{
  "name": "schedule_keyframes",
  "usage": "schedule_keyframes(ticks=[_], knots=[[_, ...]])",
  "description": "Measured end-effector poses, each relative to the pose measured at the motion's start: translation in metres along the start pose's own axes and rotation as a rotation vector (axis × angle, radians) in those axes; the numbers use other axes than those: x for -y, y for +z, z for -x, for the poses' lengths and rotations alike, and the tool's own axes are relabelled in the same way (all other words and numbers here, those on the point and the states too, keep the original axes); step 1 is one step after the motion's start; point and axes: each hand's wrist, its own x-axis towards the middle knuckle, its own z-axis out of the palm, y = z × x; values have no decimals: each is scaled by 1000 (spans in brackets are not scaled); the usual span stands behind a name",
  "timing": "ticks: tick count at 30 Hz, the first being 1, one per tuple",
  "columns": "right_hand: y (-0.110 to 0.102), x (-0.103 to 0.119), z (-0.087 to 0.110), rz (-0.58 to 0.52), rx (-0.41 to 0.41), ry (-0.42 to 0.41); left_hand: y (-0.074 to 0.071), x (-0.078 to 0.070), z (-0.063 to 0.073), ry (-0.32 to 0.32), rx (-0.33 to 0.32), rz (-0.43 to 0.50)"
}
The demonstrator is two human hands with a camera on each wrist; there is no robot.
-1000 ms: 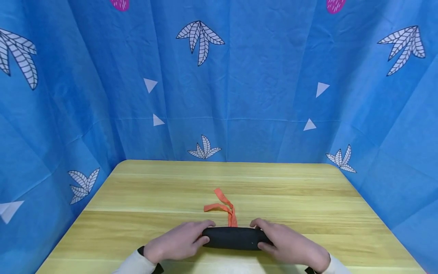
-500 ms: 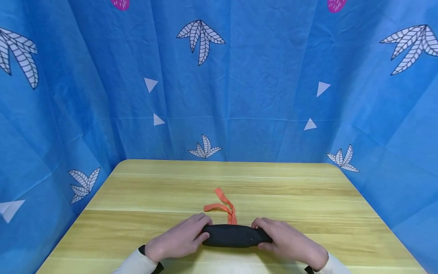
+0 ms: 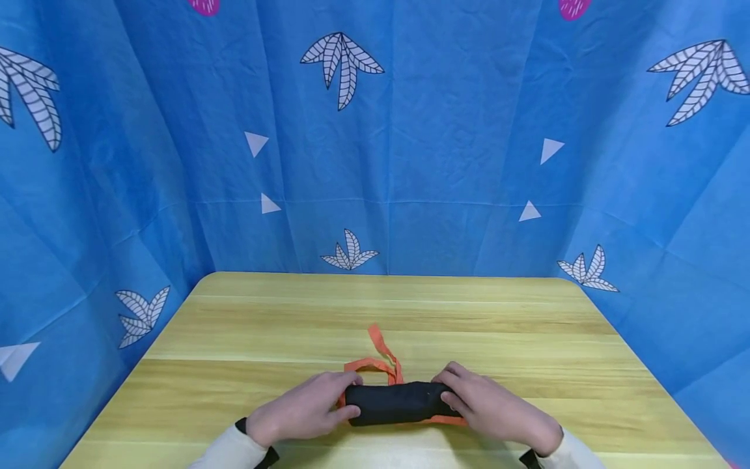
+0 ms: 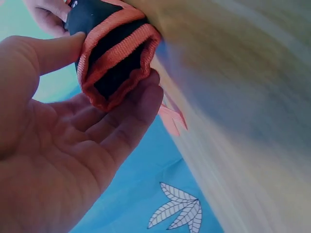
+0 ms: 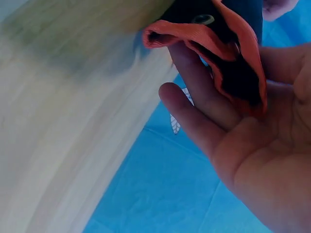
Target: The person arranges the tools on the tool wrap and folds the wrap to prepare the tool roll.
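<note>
A rolled-up black cloth (image 3: 392, 402) with orange edging lies crosswise near the front of the table, long side toward me. My left hand (image 3: 307, 405) holds its left end, thumb on the near side and fingers behind. At the right end my right hand (image 3: 489, 405) grips it with thumb and fingers. Orange tie straps (image 3: 387, 357) trail from the far side of the roll. Folded layers with orange binding (image 4: 119, 53) show at the left end in the left wrist view. In the right wrist view a metal eyelet (image 5: 203, 19) sits by a loose orange-edged flap (image 5: 187, 31).
The light wood-grain table (image 3: 263, 319) extends beyond and to both sides of the hands. A blue curtain (image 3: 445, 143) printed with leaves and triangles hangs around its back and sides.
The roll has turned a little between the hands, and an orange edge now shows beneath its right part. Its left strap has shifted toward the left hand. Right fingers and thumb have moved on the roll.
</note>
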Motion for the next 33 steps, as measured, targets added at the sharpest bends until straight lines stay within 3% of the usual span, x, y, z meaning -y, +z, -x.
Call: schedule_keyframes(ticks=[5, 8, 15, 18, 23, 27, 33], knots=[[4, 0, -2, 1, -90, 0, 1, 2, 0, -18, -3, 19], [7, -1, -3, 36, -140, -13, 2, 4, -1, -3, -40, -10], [13, -2, -5, 323, -233, 58, 6, 5, -3, 122, -201, -245], [13, 0, -4, 374, -246, 63, 6, 4, -2, 116, -196, -285], [13, 4, -3, 389, -269, 33, 7, 4, -2, 77, -153, -258], [12, 7, -2, 384, -243, 31, 9, 5, -1, 83, -145, -265], [9, 8, -3, 367, -120, 74, 9, 5, 0, 95, -158, -304]])
